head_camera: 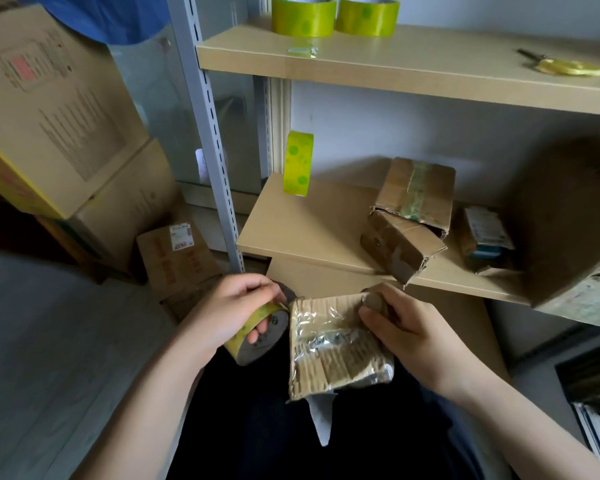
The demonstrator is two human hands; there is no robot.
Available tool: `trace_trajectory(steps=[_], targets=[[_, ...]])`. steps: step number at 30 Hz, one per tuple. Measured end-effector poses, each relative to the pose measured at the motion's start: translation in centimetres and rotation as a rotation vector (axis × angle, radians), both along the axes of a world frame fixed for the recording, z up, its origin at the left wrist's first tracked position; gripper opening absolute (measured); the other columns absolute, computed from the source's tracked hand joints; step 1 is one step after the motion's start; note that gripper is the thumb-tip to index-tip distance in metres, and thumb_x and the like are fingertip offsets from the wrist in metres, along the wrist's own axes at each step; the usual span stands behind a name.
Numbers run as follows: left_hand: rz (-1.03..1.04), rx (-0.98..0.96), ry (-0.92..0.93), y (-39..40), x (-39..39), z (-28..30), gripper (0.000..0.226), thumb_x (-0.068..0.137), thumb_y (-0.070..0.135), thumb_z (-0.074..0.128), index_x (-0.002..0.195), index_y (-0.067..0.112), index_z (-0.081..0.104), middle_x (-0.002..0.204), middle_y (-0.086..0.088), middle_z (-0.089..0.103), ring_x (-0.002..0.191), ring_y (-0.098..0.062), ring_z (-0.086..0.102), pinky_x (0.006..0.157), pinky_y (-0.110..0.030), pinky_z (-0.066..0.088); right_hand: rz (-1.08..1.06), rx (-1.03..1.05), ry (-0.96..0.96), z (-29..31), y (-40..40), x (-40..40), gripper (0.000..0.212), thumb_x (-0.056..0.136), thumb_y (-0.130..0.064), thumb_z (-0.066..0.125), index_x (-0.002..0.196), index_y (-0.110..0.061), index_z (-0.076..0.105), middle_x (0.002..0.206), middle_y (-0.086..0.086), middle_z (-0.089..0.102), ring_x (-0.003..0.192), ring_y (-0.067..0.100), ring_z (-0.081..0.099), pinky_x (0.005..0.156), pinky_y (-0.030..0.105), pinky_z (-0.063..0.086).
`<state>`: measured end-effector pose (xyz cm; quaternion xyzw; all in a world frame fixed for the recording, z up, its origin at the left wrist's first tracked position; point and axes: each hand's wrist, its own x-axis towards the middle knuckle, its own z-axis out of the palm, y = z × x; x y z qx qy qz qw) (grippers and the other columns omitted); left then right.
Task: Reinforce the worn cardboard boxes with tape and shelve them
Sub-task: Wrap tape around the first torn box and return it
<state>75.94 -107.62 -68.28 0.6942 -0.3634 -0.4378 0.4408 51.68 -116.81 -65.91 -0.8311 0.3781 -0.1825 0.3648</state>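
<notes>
Small cardboard box (338, 344), held at lap height: flattened, its corrugated ribs exposed along the torn lower half, its face covered in crinkled, glossy clear tape. A pointed grey strip hangs from its lower edge. The right hand (404, 329) grips the box's upper right corner, thumb on top and fingers curled behind. The left hand (234, 306) is closed around a tape roll (257, 337), yellow-green with a grey core, fingers hooked through the core; the roll lies just beside the box's left edge.

Lower shelf (291, 230), smooth pale board: a standing roll of green dotted tape (298, 163) at the back left; a crushed, torn box (407, 216) bearing a green tape strip at centre; a large open carton (568, 237) lying on its side at right, with a small printed package (484, 232) at its mouth.

Upper shelf (413, 69): two upright green rolls (335, 15) side by side, a scrap of tape, and yellow-handled scissors (561, 65) to the right.

Stacked brown cartons (59, 109) stand left of the perforated metal upright (212, 129).
</notes>
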Motion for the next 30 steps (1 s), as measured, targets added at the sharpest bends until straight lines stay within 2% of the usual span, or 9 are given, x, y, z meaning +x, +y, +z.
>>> trace_trajectory(steps=[2, 5, 7, 9, 11, 15, 19, 24, 30], targets=[[-0.02, -0.029, 0.008, 0.2, 0.6, 0.7, 0.026, 0.1, 0.025, 0.058, 0.082, 0.018, 0.075, 0.055, -0.006, 0.059, 0.043, -0.015, 0.051, 0.042, -0.019, 0.042, 0.084, 0.003, 0.049, -0.1, 0.6, -0.7, 0.012, 0.093, -0.038, 0.063, 0.094, -0.026, 0.062, 0.081, -0.009, 0.064, 0.074, 0.006, 0.059, 0.067, 0.027, 0.049], [0.009, -0.09, 0.001, 0.3, 1.2, 1.3, 0.026, 0.101, 0.022, 0.057, 0.084, 0.01, 0.072, 0.05, -0.005, 0.056, 0.039, -0.014, 0.046, 0.04, -0.017, 0.039, 0.246, -0.066, 0.25, -0.2, 1.5, -1.1, 0.046, 0.079, -0.07, 0.058, 0.111, -0.038, 0.058, 0.1, -0.022, 0.056, 0.093, -0.002, 0.055, 0.072, 0.016, 0.047], [0.001, -0.117, -0.01, 0.2, 1.1, 1.4, 0.026, 0.101, 0.021, 0.056, 0.086, 0.005, 0.07, 0.049, -0.005, 0.054, 0.037, -0.013, 0.044, 0.04, -0.017, 0.038, 0.28, -0.174, 0.344, -0.5, 2.2, -0.6, 0.062, 0.068, -0.081, 0.057, 0.117, -0.043, 0.055, 0.103, -0.022, 0.049, 0.097, -0.003, 0.048, 0.078, 0.018, 0.047], [-0.028, -0.126, -0.009, 0.1, 0.7, 1.3, 0.025, 0.101, 0.021, 0.056, 0.087, 0.005, 0.07, 0.049, -0.005, 0.055, 0.037, -0.013, 0.045, 0.041, -0.017, 0.038, 0.257, -0.22, 0.321, -0.8, 2.8, 0.3, 0.054, 0.067, -0.073, 0.067, 0.11, -0.04, 0.061, 0.099, -0.02, 0.049, 0.093, 0.0, 0.048, 0.077, 0.024, 0.048], [-0.06, -0.119, -0.006, 0.2, 0.3, 1.1, 0.025, 0.101, 0.021, 0.056, 0.086, 0.007, 0.07, 0.051, -0.006, 0.055, 0.039, -0.013, 0.046, 0.042, -0.018, 0.039, 0.237, -0.169, 0.252, -1.1, 3.0, 0.8, 0.042, 0.068, -0.059, 0.078, 0.099, -0.034, 0.064, 0.096, -0.017, 0.054, 0.088, 0.002, 0.053, 0.076, 0.028, 0.049], [-0.083, -0.114, 0.005, 0.2, -0.2, 0.6, 0.025, 0.102, 0.021, 0.055, 0.086, 0.008, 0.07, 0.052, -0.007, 0.055, 0.041, -0.013, 0.047, 0.043, -0.02, 0.041, 0.226, -0.127, 0.224, -1.7, 3.6, 0.6, 0.034, 0.071, -0.047, 0.082, 0.094, -0.025, 0.068, 0.09, -0.012, 0.062, 0.083, 0.005, 0.057, 0.075, 0.032, 0.048], [-0.085, -0.119, 0.005, 0.1, -0.3, 0.4, 0.026, 0.102, 0.022, 0.056, 0.084, 0.011, 0.071, 0.053, -0.006, 0.056, 0.041, -0.012, 0.048, 0.043, -0.019, 0.041, 0.223, -0.216, 0.203, -2.6, 4.5, -0.1, 0.024, 0.08, -0.044, 0.076, 0.096, -0.026, 0.072, 0.091, -0.012, 0.064, 0.082, 0.006, 0.059, 0.072, 0.03, 0.049], [-0.077, -0.138, -0.008, -0.1, -0.4, 0.7, 0.027, 0.102, 0.023, 0.055, 0.084, 0.012, 0.072, 0.053, -0.007, 0.056, 0.041, -0.012, 0.048, 0.043, -0.019, 0.041, 0.133, -0.363, 0.069, -2.9, 5.1, -1.0, 0.008, 0.081, -0.027, 0.078, 0.089, -0.024, 0.078, 0.082, -0.014, 0.07, 0.073, 0.008, 0.067, 0.062, 0.023, 0.049], [0.004, -0.257, -0.012, -0.4, 0.4, 2.5, 0.025, 0.101, 0.019, 0.055, 0.085, 0.007, 0.07, 0.049, -0.005, 0.053, 0.039, -0.014, 0.045, 0.043, -0.019, 0.041, 0.017, -0.392, -0.051, -1.2, 3.3, -1.9, 0.012, 0.077, -0.016, 0.082, 0.09, -0.018, 0.081, 0.089, -0.014, 0.076, 0.079, 0.002, 0.071, 0.073, 0.019, 0.052]])
